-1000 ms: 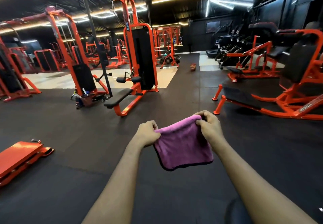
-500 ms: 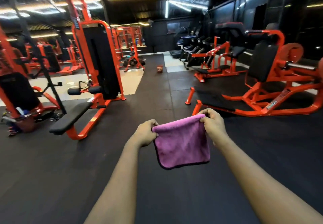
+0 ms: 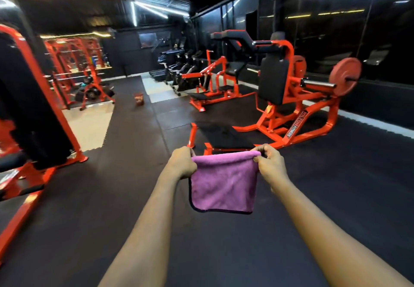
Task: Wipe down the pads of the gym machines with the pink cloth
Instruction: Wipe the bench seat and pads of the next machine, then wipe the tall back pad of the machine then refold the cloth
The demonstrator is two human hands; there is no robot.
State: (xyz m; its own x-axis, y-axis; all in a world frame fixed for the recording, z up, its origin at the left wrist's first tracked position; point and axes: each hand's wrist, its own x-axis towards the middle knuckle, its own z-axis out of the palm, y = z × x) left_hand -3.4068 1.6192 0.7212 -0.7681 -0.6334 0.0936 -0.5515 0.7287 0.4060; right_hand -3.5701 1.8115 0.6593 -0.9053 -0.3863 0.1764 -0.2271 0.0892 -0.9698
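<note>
The pink cloth [image 3: 224,184] hangs folded in front of me, stretched between both hands at chest height. My left hand [image 3: 182,163] grips its upper left corner and my right hand [image 3: 270,163] pinches its upper right corner. Just beyond the cloth stands an orange plate-loaded machine [image 3: 298,116] with an upright black back pad [image 3: 274,82] and a low black pad [image 3: 224,135] near the floor. The near edge of that low pad is hidden behind the cloth.
An orange cable machine with a black weight stack [image 3: 29,107] stands close on the left. More orange machines [image 3: 212,85] and black cardio machines [image 3: 177,67] line the right wall. A small red box [image 3: 139,99] sits on the dark rubber floor [image 3: 134,185].
My view has swung right. The cable machine slid to the left edge and the plate-loaded machine now sits ahead and closer. Both hands hold the cloth as before.
</note>
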